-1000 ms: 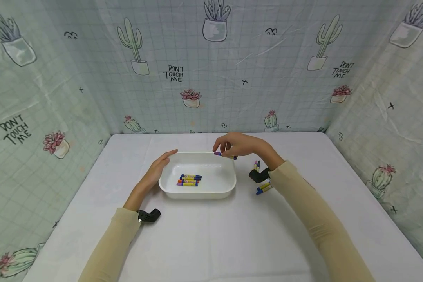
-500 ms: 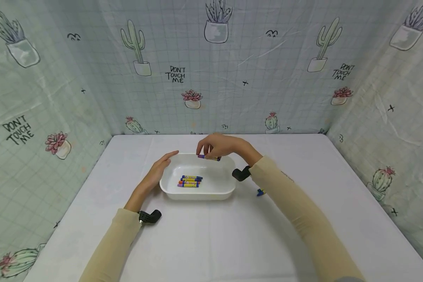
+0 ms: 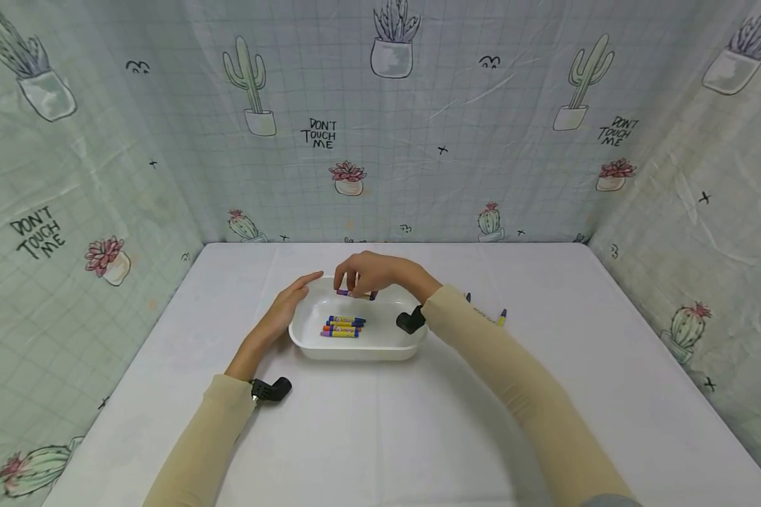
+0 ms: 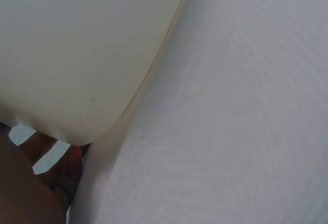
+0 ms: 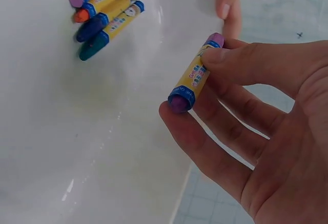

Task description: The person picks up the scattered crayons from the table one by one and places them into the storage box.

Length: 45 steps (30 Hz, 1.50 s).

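My left hand [image 3: 283, 307] holds the left end of a white tray [image 3: 358, 354], its thumb at the rim and its fingers along the outside. Its fingers show under the tray's corner in the left wrist view. Over the back part of the tray, my right hand [image 3: 374, 271] pinches a purple crayon [image 5: 196, 75] in a yellow and blue wrapper, thumb on one side and fingertips on the other. Several crayons [image 3: 342, 327] lie side by side on the tray floor: purple, orange, blue and green tips show in the right wrist view.
Right of the tray, a yellow-wrapped crayon [image 3: 502, 317] and a dark crayon tip [image 3: 468, 297] show on the white tablecloth [image 3: 380, 429], partly hidden by the right sleeve [image 3: 501, 366]. A cactus-printed cloth [image 3: 444, 190] encloses the table at the back and sides.
My right hand has carried the purple crayon leftward from the tray's back right corner and slightly lower, over the tray's inside. The left hand stays at the tray's left end.
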Each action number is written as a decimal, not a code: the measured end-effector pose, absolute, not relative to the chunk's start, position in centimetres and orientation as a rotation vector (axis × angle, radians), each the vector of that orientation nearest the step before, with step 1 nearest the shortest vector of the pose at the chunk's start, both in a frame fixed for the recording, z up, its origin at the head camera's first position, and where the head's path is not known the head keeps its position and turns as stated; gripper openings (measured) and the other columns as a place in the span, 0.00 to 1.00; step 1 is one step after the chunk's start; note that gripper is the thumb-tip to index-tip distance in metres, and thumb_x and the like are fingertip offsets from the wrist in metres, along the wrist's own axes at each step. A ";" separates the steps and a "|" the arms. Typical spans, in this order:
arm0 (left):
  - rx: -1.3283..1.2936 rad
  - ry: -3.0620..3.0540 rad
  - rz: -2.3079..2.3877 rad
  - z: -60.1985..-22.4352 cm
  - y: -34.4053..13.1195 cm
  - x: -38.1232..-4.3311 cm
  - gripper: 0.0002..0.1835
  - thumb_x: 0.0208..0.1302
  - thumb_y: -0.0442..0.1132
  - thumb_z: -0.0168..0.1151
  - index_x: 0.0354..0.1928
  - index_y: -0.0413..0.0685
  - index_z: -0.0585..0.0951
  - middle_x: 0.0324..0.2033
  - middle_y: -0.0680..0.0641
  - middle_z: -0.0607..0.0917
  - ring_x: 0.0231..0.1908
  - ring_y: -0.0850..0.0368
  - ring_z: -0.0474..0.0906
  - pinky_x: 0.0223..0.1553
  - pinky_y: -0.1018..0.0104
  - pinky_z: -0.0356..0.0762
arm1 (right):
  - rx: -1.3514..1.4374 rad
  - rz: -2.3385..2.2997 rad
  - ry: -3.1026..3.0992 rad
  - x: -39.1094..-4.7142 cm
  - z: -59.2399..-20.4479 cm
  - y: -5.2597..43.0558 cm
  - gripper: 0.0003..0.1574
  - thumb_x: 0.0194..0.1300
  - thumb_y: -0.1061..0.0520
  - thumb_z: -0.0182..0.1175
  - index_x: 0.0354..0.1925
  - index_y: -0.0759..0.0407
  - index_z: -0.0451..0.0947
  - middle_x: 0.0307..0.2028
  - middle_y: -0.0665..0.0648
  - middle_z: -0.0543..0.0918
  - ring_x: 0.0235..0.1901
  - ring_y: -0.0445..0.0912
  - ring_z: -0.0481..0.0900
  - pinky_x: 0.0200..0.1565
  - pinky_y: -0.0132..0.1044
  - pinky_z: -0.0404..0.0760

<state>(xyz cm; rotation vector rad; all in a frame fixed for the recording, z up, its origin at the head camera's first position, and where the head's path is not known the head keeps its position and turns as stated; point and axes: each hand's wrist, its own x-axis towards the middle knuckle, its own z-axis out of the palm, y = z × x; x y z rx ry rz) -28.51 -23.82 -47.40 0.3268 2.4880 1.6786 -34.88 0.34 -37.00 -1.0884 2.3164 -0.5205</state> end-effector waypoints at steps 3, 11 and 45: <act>0.320 2.495 1.661 -47.3 -23.7 -28.6 0.27 0.85 0.39 0.30 0.81 0.47 0.60 0.82 0.40 0.54 0.82 0.36 0.45 0.79 0.34 0.44 | -1.111 -0.485 2.320 -34.8 -37.5 -0.2 0.24 0.69 0.64 0.63 0.61 0.55 0.81 0.47 0.56 0.86 0.43 0.49 0.83 0.38 0.38 0.89; 0.371 2.515 1.664 -46.3 -23.5 -27.8 0.27 0.85 0.41 0.32 0.80 0.49 0.61 0.81 0.41 0.57 0.82 0.38 0.46 0.79 0.33 0.43 | -1.104 -0.422 2.324 -34.7 -38.7 -1.2 0.22 0.68 0.66 0.63 0.58 0.52 0.83 0.44 0.55 0.86 0.37 0.47 0.84 0.36 0.37 0.88; 0.419 2.517 1.706 -47.8 -23.8 -28.6 0.27 0.86 0.43 0.31 0.80 0.52 0.62 0.81 0.43 0.58 0.82 0.39 0.49 0.80 0.36 0.45 | -1.110 -0.307 2.317 -34.7 -41.0 -2.9 0.20 0.67 0.66 0.64 0.53 0.47 0.85 0.45 0.54 0.87 0.34 0.44 0.83 0.33 0.34 0.84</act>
